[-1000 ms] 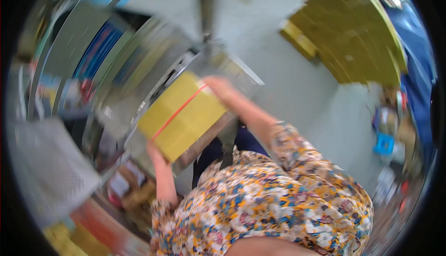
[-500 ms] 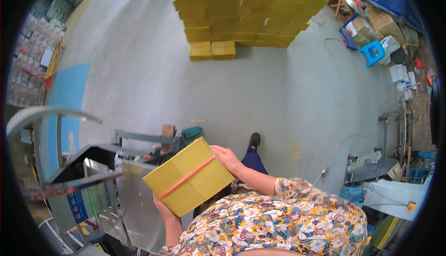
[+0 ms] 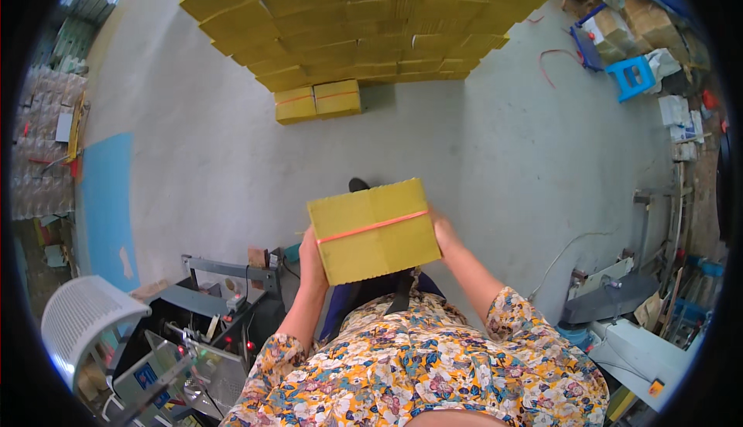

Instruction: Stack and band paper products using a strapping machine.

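One yellow box point(image 3: 374, 231), orange band, pinched between left hand point(image 3: 311, 257) and right hand point(image 3: 446, 233) fingers; two boxes point(image 3: 318, 102) on floor.

A packing warehouse: stacked yellow cartons point(image 3: 364, 17) on a concrete floor point(image 3: 503, 140), with a strapping machine point(image 3: 224, 288) nearby.

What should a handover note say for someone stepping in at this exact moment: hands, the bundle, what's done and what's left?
Left hand: gripping the left edge of the yellow bundle.
Right hand: gripping its right edge.
The bundle is flat yellow cardboard tied with an orange strap, held in front of the body above the concrete floor.
Done: the bundle is strapped and lifted.
Ahead: a large stack of yellow bundles, with two strapped bundles on the floor at its foot.
Behind left: strapping machine.
Left, probably: set this bundle down at the stack.
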Demonstrator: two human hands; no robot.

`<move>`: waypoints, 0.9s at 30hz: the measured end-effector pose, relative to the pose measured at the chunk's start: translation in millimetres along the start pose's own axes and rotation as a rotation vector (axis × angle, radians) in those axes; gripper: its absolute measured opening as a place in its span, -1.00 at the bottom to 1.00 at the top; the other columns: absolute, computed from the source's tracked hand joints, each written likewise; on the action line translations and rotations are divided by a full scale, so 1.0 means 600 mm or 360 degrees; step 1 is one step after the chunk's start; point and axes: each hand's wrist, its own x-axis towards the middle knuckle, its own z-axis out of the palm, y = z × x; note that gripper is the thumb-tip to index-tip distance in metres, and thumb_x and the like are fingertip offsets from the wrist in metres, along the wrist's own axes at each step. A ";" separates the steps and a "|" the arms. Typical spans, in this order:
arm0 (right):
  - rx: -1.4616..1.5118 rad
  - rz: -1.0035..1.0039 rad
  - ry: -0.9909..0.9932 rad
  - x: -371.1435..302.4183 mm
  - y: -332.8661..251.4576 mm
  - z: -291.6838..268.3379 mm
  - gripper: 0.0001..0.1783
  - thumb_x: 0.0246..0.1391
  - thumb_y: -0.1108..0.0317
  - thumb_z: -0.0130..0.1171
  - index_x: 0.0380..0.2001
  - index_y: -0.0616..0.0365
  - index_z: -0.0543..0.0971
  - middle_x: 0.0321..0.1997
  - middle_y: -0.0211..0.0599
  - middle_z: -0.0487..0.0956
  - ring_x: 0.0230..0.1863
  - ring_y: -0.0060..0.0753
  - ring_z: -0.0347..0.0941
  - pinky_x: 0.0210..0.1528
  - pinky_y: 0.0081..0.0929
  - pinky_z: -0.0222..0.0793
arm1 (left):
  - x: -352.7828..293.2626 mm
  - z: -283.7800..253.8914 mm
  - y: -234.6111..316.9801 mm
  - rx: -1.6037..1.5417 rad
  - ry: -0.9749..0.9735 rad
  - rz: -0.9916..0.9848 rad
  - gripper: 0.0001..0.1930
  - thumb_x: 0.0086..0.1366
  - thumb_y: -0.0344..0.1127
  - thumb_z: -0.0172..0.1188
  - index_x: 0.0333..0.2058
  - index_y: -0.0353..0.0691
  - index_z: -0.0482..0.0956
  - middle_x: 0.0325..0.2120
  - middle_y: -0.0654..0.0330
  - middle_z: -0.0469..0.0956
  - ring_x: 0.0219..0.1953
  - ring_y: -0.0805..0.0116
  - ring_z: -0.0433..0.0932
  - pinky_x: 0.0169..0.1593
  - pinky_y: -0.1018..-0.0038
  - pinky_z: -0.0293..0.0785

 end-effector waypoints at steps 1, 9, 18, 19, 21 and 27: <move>0.0056 0.0098 0.0077 0.038 -0.015 -0.021 -0.40 0.30 -0.05 -0.07 0.17 0.20 0.42 0.13 -0.22 0.50 0.12 -0.40 0.45 0.09 -0.41 0.40 | 0.056 0.016 -0.007 -0.0010 -0.0082 -0.0048 -0.61 0.46 -0.10 -0.09 0.01 -0.28 0.50 -0.13 0.23 0.55 -0.13 0.42 0.54 -0.06 0.46 0.48; 0.0400 -0.0184 0.0287 0.383 -0.112 -0.124 -0.41 0.24 -0.10 0.04 0.07 0.20 0.48 -0.01 -0.29 0.55 -0.05 -0.48 0.49 -0.07 -0.48 0.47 | 0.454 0.179 -0.027 0.0087 -0.0224 -0.0479 -0.42 0.46 0.11 -0.17 0.16 -0.26 0.39 0.00 0.16 0.51 0.02 0.35 0.49 0.08 0.43 0.43; 0.0436 0.0103 0.0344 0.776 -0.075 -0.255 -0.44 0.27 -0.02 0.03 0.13 0.20 0.45 0.02 -0.30 0.54 0.00 -0.44 0.47 0.01 -0.46 0.43 | 0.814 0.227 -0.190 0.0048 -0.0230 -0.0595 -0.21 0.36 0.35 -0.14 0.25 -0.26 0.30 0.18 0.11 0.38 0.18 0.31 0.36 0.23 0.42 0.26; 0.0428 0.0096 0.0351 0.814 -0.067 -0.271 -0.44 0.27 -0.01 0.04 0.14 0.20 0.45 0.04 -0.30 0.53 0.02 -0.44 0.46 0.03 -0.46 0.42 | 0.849 0.224 -0.218 0.0043 -0.0227 -0.0613 -0.19 0.34 0.35 -0.11 0.27 -0.26 0.27 0.21 0.10 0.34 0.21 0.28 0.32 0.26 0.41 0.22; 0.0413 0.0112 0.0352 0.885 -0.044 -0.294 -0.44 0.27 0.01 0.05 0.16 0.21 0.44 0.05 -0.29 0.53 0.04 -0.44 0.46 0.06 -0.47 0.40 | 0.911 0.210 -0.268 0.0020 -0.0333 -0.0572 -0.17 0.33 0.33 -0.04 0.30 -0.27 0.21 0.25 0.10 0.28 0.27 0.24 0.23 0.33 0.35 0.09; 0.0372 0.0082 0.0232 1.120 -0.007 -0.328 -0.38 0.26 -0.07 0.03 0.18 0.18 0.43 0.10 -0.39 0.51 0.11 -0.44 0.41 0.16 -0.38 0.33 | 1.088 0.194 -0.326 0.0208 -0.0260 -0.0332 -0.21 0.31 0.19 0.09 0.32 -0.23 0.19 0.30 0.09 0.22 0.37 0.28 0.06 0.38 0.35 -0.12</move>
